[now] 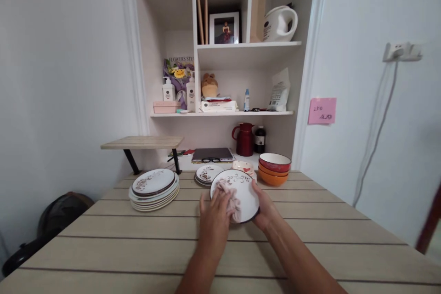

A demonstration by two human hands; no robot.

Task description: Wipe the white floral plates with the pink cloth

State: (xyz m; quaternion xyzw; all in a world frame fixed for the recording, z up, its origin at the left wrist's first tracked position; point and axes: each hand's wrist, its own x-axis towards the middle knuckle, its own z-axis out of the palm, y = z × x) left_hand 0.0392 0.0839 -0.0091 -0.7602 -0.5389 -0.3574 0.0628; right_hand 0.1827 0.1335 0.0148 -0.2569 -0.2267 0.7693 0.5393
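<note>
My right hand (264, 206) grips the right rim of a white plate (247, 195) with a dark edge and a brown floral pattern. The plate is tilted toward me above the table. My left hand (215, 211) presses a crumpled pink cloth (231, 198) against the plate's left part, its fingers closed over the cloth. Just behind are a few small floral plates (208, 173), stacked, and a pale dish with red marks (243, 166).
A stack of larger plates (153, 182) stands on the left of the slatted table (165, 241), near a small raised wooden stand (143, 142). Stacked red and orange bowls (274, 177) sit at the back right. Behind them are a red jug (245, 140) and a dark bottle (260, 140).
</note>
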